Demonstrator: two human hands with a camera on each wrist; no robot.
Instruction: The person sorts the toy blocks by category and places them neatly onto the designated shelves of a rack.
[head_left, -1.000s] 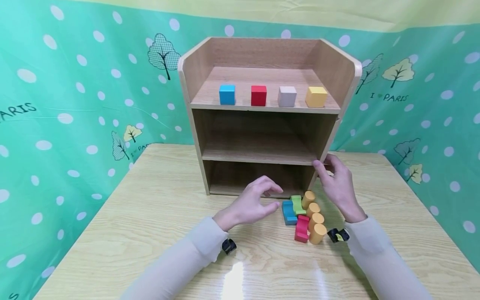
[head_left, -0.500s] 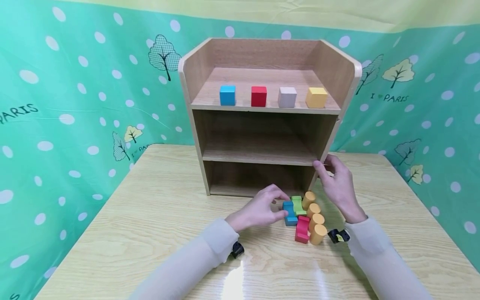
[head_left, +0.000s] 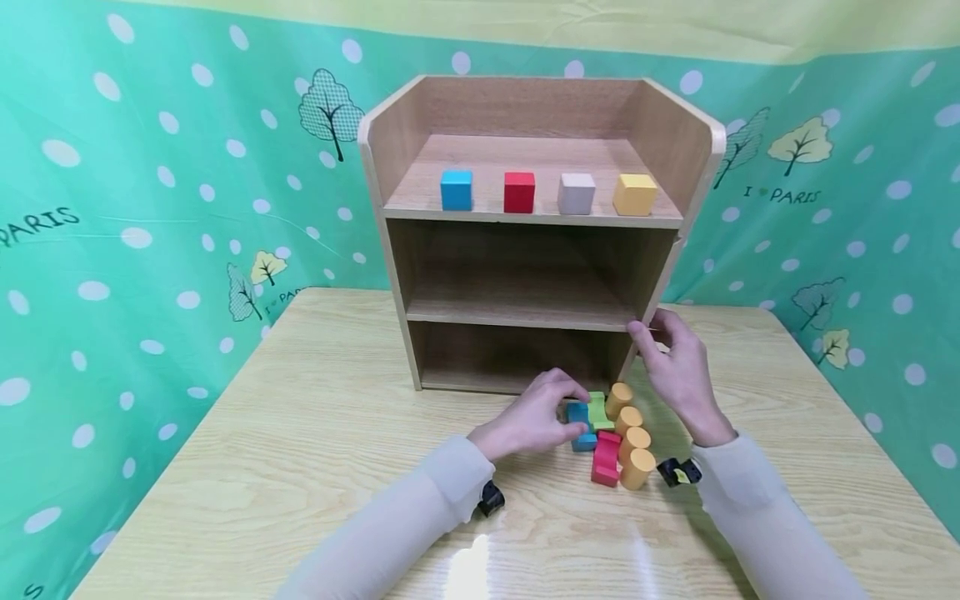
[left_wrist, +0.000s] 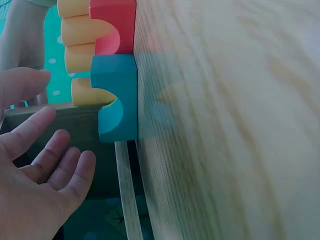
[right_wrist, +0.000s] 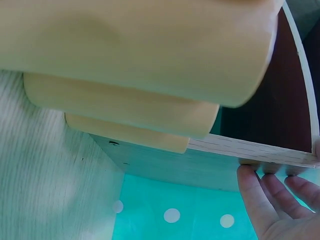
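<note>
My left hand (head_left: 534,418) is beside a blue arch-cut block (head_left: 583,442), thumb and fingers spread around its near side. In the left wrist view a gap shows between those fingers (left_wrist: 82,172) and the blue block (left_wrist: 114,72). Against the blue block stands a green arch-cut block (head_left: 598,410), with a red arch-cut block (head_left: 605,461) in front. Several yellow-orange cylinders (head_left: 637,469) stand in a row along their right. My right hand (head_left: 681,377) grips the right side panel of the wooden shelf (head_left: 525,315), fingertips on its outer face and thumb at the front edge.
On the shelf's top level sit a blue cube (head_left: 456,191), a red cube (head_left: 519,193), a whitish cube (head_left: 576,194) and a yellow cube (head_left: 634,195). The shelf stands on a light wooden table (head_left: 300,417) before a green dotted curtain (head_left: 172,167).
My left hand has moved right, from left of the blue arch-cut block to close around its near side. The right hand stays on the shelf's side; the blocks look unmoved.
</note>
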